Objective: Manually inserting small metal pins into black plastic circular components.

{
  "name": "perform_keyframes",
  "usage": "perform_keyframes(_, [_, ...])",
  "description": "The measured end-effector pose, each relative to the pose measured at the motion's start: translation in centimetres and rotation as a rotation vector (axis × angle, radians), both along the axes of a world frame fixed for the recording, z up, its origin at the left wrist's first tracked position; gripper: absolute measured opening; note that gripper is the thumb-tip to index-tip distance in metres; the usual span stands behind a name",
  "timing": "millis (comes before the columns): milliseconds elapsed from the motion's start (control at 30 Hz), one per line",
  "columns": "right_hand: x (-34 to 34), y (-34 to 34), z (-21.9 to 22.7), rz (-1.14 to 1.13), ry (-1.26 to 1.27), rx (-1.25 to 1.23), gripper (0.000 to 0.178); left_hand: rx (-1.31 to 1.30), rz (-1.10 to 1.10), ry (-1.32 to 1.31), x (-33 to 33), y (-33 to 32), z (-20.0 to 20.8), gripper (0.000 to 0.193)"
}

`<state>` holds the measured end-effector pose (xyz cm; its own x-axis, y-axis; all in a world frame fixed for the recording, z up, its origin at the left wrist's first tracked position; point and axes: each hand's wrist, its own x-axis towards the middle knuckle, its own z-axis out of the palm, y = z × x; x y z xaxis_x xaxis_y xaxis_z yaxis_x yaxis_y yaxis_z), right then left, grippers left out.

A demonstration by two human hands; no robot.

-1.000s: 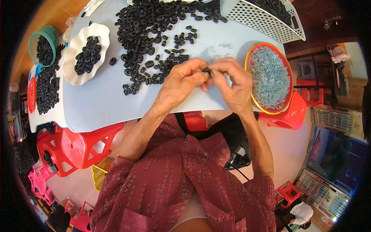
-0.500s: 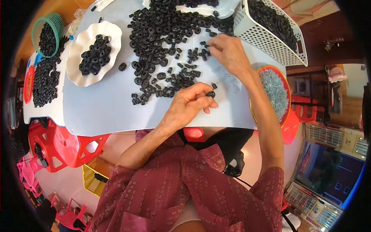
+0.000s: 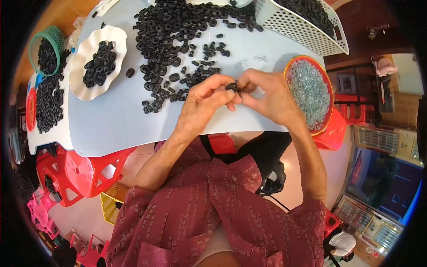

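Over the near part of the pale table (image 3: 106,127), my two hands meet at one small round black plastic part (image 3: 231,86). My left hand (image 3: 198,102) pinches it between thumb and fingertips. From the other side, my right hand (image 3: 272,94) is closed at the same part; whatever its fingertips hold is too small and covered to name. A large heap of black plastic parts (image 3: 162,33) spreads beyond my left hand. Smaller black pieces (image 3: 215,50) lie in a loose cluster just past my fingers. Beside my right forearm stands a red bowl (image 3: 328,113) filled with small clear pieces (image 3: 307,91).
A white scalloped dish (image 3: 80,89) at left holds finished-looking round black parts (image 3: 100,64). Far right stands a white perforated basket (image 3: 293,29) of black parts. A green basket (image 3: 57,41) spills black pieces at far left. Red stools (image 3: 86,173) and a yellow crate (image 3: 108,211) sit below.
My right hand has come back from the small black pieces to the part in my left hand. Both hands now touch it. The view has shifted slightly.
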<state>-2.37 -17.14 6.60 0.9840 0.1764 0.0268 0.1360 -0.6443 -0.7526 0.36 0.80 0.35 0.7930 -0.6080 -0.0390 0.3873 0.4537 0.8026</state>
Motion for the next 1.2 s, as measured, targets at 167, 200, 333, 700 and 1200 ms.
perform_keyframes(167, [-2.7,-1.0,-1.1,-0.109,0.202,0.515,0.005,0.054,-0.064,-0.073,-0.6,-0.7,-0.2,0.02])
perform_keyframes(200, [-3.0,-1.0,-2.2,-0.151,0.17,0.568,0.007,0.062,-0.065,-0.093,-0.7,-0.8,-0.2,0.02])
perform_keyframes(333, [-3.5,-1.0,-3.0,-0.269,0.003,0.635,0.013,0.147,-0.044,-0.071,-1.2,-0.9,0.1,0.02])
perform_keyframes(700, [-3.5,-1.0,-3.1,-0.215,-0.009,0.493,0.015,0.304,-0.085,-0.189,-0.8,-1.2,-0.2,0.019])
perform_keyframes(1200, [-4.0,-0.1,-4.3,-0.268,-0.025,0.633,0.012,0.329,-0.079,-0.316,-0.9,-1.3,-0.3,0.017])
